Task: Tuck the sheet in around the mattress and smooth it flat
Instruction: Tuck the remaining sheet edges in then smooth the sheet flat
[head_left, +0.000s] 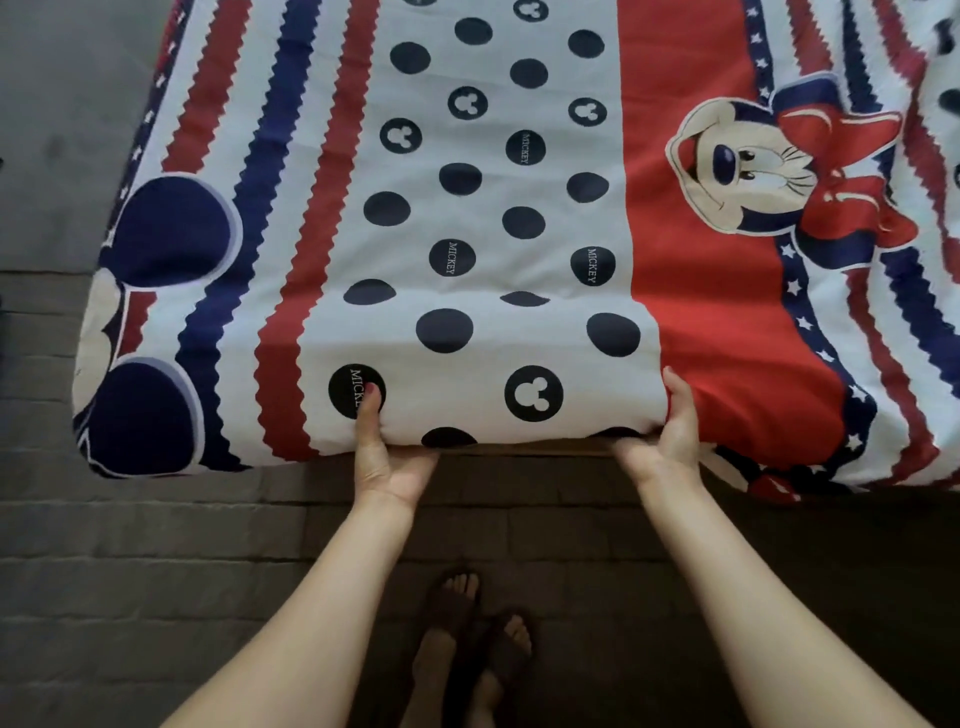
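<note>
A cartoon-print sheet in red, white and navy, with dark dots and zigzag stripes, covers the mattress and wraps over its near edge. My left hand grips that near edge from below, its thumb pressed on a dark dot on the front face and its fingers hidden under the mattress. My right hand grips the same edge further right, thumb up against the front face where the white panel meets the red one, fingers out of sight beneath. Between my hands a thin strip of the bed base shows under the mattress.
Dark brick-patterned floor runs along the near side of the bed, and my feet in sandals stand on it below my arms. Grey floor lies left of the bed. The sheet's right part hangs lower and looser.
</note>
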